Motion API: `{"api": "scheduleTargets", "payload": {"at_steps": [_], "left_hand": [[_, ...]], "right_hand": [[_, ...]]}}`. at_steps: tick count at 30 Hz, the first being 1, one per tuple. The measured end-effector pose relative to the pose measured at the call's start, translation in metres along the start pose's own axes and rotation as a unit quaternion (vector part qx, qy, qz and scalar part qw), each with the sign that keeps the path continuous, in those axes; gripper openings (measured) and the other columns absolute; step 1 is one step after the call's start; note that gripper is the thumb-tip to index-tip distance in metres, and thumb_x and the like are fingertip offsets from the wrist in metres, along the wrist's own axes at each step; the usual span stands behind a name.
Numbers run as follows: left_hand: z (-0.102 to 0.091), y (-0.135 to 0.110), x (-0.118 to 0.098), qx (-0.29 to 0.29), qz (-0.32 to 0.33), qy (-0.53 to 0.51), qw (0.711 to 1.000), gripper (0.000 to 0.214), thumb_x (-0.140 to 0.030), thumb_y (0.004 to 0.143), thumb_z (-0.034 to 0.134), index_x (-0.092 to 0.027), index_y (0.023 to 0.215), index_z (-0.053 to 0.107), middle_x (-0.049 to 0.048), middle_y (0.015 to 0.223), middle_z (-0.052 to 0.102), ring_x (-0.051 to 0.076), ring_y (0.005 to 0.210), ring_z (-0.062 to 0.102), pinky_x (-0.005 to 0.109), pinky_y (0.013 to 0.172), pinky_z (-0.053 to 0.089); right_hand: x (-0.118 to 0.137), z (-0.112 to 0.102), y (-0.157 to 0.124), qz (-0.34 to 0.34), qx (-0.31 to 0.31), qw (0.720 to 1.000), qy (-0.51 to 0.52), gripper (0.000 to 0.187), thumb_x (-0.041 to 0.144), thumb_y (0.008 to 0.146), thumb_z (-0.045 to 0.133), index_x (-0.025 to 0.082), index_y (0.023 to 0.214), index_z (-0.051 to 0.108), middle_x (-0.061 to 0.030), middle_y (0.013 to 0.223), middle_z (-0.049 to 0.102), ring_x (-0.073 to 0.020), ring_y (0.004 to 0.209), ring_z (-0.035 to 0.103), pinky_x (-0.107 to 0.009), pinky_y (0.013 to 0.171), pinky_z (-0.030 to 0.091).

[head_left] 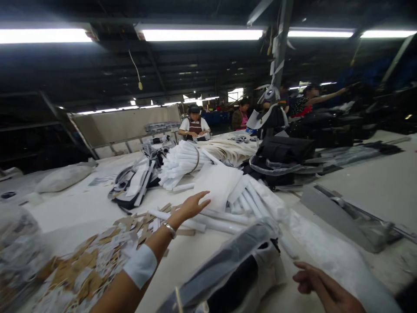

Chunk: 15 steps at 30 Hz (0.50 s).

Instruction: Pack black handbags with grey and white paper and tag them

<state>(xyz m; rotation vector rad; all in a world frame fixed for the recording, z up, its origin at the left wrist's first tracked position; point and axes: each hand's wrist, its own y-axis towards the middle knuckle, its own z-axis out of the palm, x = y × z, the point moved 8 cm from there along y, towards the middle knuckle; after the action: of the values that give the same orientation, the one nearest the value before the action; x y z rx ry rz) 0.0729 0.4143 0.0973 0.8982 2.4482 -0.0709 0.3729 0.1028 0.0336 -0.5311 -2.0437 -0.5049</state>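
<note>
My left hand point(193, 205) reaches forward with fingers stretched out and nothing in them. Its fingertips are at the near edge of a flat white sheet point(218, 182); whether they touch it I cannot tell. White rolled tubes point(221, 222) lie under and beside that hand. My right hand point(321, 282) is low on the right, fingers loosely bent and apart, with nothing seen in it. Between my arms lies a black and grey bag point(237, 278) partly wrapped in clear plastic. A tied bundle of white rolls point(180, 163) sits beyond my left hand.
Brown and white tags with strings point(87, 269) spread at the left. Black bags point(280, 156) pile at the back right, near a grey panel point(342, 217). Black and white straps point(137, 182) lie left of the bundle. A person point(194, 126) works across the table; others are farther right.
</note>
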Motion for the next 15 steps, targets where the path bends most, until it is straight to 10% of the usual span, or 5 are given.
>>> {"api": "scheduleTargets", "payload": {"at_steps": [5,15], "left_hand": [[0.047,0.005,-0.017,0.062,0.026,0.000,0.998,0.047,-0.045,0.094,0.054,-0.026,0.137,0.056,0.0069,0.148,0.050,0.026,0.135,0.048,0.039,0.114,0.036],[0.067,-0.010,-0.010,0.079,0.016,0.056,0.995,0.062,-0.028,0.088,0.066,-0.027,0.146,0.044,0.0079,0.160,0.030,0.026,0.144,0.035,0.043,0.118,0.031]], "right_hand": [[0.100,0.011,0.126,-0.108,-0.005,0.992,0.061,0.042,0.055,0.088,0.057,0.022,0.110,0.072,-0.0082,0.100,0.076,-0.0237,0.085,0.073,-0.033,0.080,0.060],[0.160,0.199,0.391,-0.161,0.127,0.949,-0.240,0.028,0.033,0.097,0.057,0.016,0.117,0.064,-0.0090,0.122,0.065,-0.0227,0.109,0.063,-0.043,0.095,0.052]]}}
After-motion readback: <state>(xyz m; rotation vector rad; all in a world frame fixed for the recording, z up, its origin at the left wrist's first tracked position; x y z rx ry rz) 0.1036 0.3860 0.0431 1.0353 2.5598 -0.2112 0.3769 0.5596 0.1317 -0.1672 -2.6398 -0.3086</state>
